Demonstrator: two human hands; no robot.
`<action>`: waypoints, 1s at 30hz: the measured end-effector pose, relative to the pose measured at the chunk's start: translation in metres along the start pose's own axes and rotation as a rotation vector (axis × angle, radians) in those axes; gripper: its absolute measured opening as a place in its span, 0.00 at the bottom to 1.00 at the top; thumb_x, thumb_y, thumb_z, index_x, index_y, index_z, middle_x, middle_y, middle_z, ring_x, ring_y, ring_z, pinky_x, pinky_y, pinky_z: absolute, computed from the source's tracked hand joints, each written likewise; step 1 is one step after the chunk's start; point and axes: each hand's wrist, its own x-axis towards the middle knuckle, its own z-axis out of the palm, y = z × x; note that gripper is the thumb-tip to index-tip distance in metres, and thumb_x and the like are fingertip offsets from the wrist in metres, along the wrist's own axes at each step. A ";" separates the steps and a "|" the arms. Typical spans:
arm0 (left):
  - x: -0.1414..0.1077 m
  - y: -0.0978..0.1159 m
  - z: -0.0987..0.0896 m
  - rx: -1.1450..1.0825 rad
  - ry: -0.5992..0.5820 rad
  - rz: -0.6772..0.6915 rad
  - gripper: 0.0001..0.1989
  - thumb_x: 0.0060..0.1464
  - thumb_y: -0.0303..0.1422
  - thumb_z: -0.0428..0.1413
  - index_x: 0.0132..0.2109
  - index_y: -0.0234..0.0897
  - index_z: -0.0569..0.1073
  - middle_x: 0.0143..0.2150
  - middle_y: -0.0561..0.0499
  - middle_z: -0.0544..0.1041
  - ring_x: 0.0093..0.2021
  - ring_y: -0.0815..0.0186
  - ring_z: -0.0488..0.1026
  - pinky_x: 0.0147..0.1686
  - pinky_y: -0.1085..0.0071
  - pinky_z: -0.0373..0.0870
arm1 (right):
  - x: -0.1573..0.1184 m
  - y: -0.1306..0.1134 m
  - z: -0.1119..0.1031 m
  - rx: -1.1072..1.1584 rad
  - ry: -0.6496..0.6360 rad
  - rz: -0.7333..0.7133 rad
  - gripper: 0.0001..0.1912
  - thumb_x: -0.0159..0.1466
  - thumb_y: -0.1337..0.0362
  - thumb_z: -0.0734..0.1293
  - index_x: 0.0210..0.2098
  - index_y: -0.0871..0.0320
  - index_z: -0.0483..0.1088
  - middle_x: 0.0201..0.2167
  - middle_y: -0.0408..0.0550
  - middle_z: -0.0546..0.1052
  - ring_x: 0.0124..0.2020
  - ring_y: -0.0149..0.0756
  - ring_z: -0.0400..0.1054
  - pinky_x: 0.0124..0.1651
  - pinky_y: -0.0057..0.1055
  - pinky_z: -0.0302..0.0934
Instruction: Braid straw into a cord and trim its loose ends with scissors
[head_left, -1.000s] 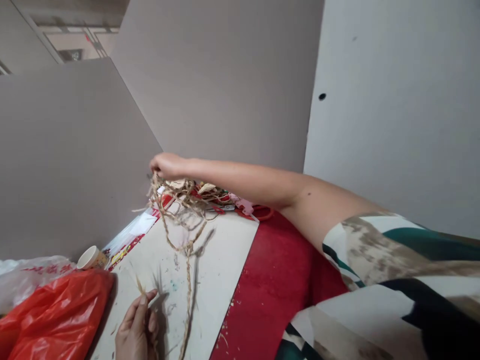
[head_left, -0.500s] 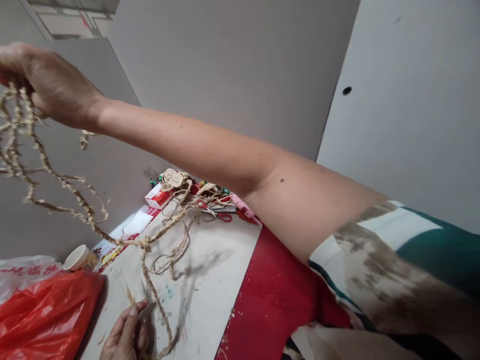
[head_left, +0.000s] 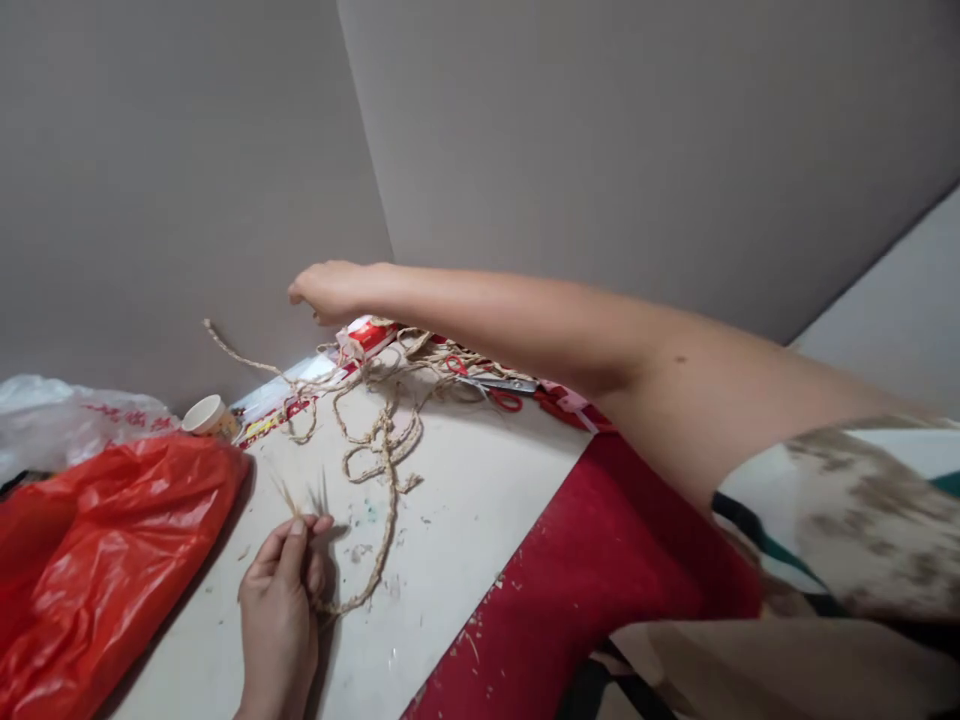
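My left hand (head_left: 281,580) is closed in a pinch on a braided straw rope (head_left: 388,500). Frayed fibres (head_left: 285,495) stick up above the thumb and fingertips. From this hand the rope curves over the pale board (head_left: 465,500) into loose loops near the middle. One thin rope end (head_left: 217,335) points up at the left, against the grey wall. My right hand (head_left: 330,290) is stretched out over the far side of the table, its fingers curled in. No rope hangs from it; the underside of its fingers is hidden.
Red-handled scissors (head_left: 506,390) lie at the back beside more rope and a red-and-white box (head_left: 367,335). A paper cup (head_left: 212,415) stands at left behind a red plastic bag (head_left: 142,520). Red cloth (head_left: 525,620) borders the board. Grey walls stand close behind.
My right hand has let go of the rope bundle, which has dropped from the air to the tabletop. The view has shifted; my left hand keeps its pinch.
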 end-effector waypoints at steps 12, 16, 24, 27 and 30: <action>-0.007 -0.003 0.002 0.162 -0.234 -0.136 0.16 0.43 0.42 0.67 0.28 0.33 0.75 0.20 0.55 0.67 0.18 0.78 0.52 0.17 0.80 0.46 | -0.181 0.022 0.069 -0.159 -0.399 -0.553 0.19 0.69 0.66 0.55 0.58 0.59 0.63 0.63 0.54 0.64 0.55 0.36 0.65 0.45 0.30 0.60; -0.009 -0.008 -0.002 0.295 -0.329 -0.113 0.19 0.44 0.45 0.66 0.23 0.33 0.72 0.18 0.55 0.63 0.19 0.76 0.52 0.18 0.78 0.48 | -0.179 0.024 0.077 -0.192 -0.476 -0.575 0.20 0.70 0.62 0.53 0.59 0.56 0.60 0.62 0.54 0.64 0.49 0.37 0.69 0.36 0.31 0.57; -0.017 -0.002 0.005 0.555 -0.514 0.043 0.18 0.54 0.45 0.58 0.24 0.36 0.70 0.22 0.52 0.67 0.23 0.70 0.60 0.23 0.74 0.57 | -0.178 0.030 0.080 -0.295 -0.634 -0.457 0.14 0.69 0.67 0.56 0.39 0.62 0.72 0.36 0.55 0.77 0.34 0.35 0.69 0.29 0.30 0.50; -0.019 -0.001 0.007 0.681 -0.532 0.130 0.18 0.55 0.45 0.56 0.24 0.37 0.71 0.22 0.51 0.69 0.24 0.68 0.63 0.26 0.74 0.61 | -0.181 0.035 0.079 -0.285 -0.668 -0.478 0.14 0.68 0.68 0.56 0.39 0.62 0.73 0.34 0.54 0.77 0.33 0.35 0.68 0.29 0.31 0.49; -0.021 0.000 0.006 0.770 -0.550 0.187 0.17 0.56 0.45 0.55 0.26 0.38 0.72 0.22 0.52 0.69 0.24 0.67 0.65 0.26 0.74 0.63 | -0.184 0.039 0.081 -0.261 -0.665 -0.508 0.13 0.68 0.68 0.56 0.38 0.61 0.72 0.30 0.52 0.77 0.31 0.35 0.67 0.28 0.32 0.47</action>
